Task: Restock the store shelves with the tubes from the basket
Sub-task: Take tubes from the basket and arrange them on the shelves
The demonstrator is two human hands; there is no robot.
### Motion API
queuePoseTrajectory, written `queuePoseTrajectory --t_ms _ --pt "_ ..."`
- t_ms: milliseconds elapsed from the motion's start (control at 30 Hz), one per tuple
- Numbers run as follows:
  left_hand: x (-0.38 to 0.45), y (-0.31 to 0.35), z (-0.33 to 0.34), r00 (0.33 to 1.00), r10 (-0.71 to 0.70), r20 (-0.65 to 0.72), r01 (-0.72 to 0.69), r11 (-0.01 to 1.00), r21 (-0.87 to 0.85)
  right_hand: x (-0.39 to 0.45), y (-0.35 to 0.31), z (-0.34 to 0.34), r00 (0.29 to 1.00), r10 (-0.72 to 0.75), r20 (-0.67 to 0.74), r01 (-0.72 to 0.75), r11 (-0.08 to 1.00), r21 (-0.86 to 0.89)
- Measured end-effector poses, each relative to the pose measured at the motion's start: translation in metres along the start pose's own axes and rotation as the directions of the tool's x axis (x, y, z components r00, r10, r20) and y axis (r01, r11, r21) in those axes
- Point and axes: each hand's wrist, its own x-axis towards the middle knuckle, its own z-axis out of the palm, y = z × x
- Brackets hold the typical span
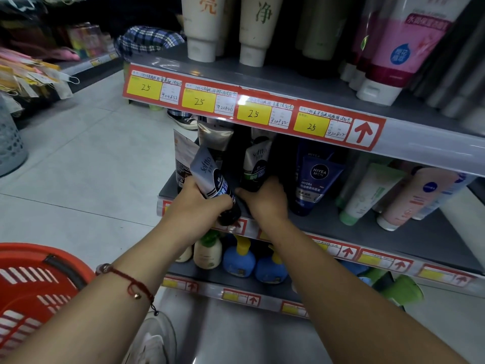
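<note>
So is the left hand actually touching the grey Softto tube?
Touching. The head view shows the left hand wrapped around the lower end of the grey Softto tube.

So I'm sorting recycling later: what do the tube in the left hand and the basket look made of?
The tube looks like soft plastic with a matte grey body and a glossy black cap, shown by a faint sheen. The basket looks like hard moulded plastic, red-orange, with slotted walls. Neither can be confirmed by sight.

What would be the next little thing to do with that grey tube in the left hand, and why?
Probably stand it on the middle shelf. The left hand holds the grey Softto tube tilted at the shelf's front edge, while the right hand grips a similar tube already standing there, beside what looks like a gap.
</note>
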Motion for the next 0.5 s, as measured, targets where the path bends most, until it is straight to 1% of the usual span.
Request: queuePoseTrajectory --t_ms 67,167,267,367,433,500 --pt "-0.002 -0.001 -0.002 1.0 0.001 0.02 -0.001 1.0 0.017 -0.002 -0.003 0.0 1.0 0.022 0.002 -0.022 1.0 0.011" --pt "-0.003 -0.001 -0.003 1.0 -0.001 0.022 0.0 1.0 0.014 -0.003 -0.001 0.001 1.0 -0.017 0.022 0.017 0.999 0.042" --pt "-0.004 0.001 -0.004 1.0 -0.006 0.021 0.006 1.0 -0.004 -0.002 -0.001 0.0 1.0 -0.012 0.005 0.011 0.996 0.091" --pt "-0.003 0.003 -0.003 1.0 -0.013 0.019 0.013 1.0 -0.007 0.004 -0.008 0.004 0.998 0.049 -0.041 -0.048 0.998 0.038" --pt "-0.002 0.005 -0.001 1.0 -0.012 0.017 0.012 1.0 -0.015 0.009 -0.016 0.006 0.995 0.09 -0.033 -0.091 0.995 -0.034" --pt "-0.002 0.008 0.002 1.0 -0.005 0.021 0.005 1.0 -0.019 0.015 -0.02 0.006 0.994 0.112 -0.015 -0.113 0.992 -0.059"
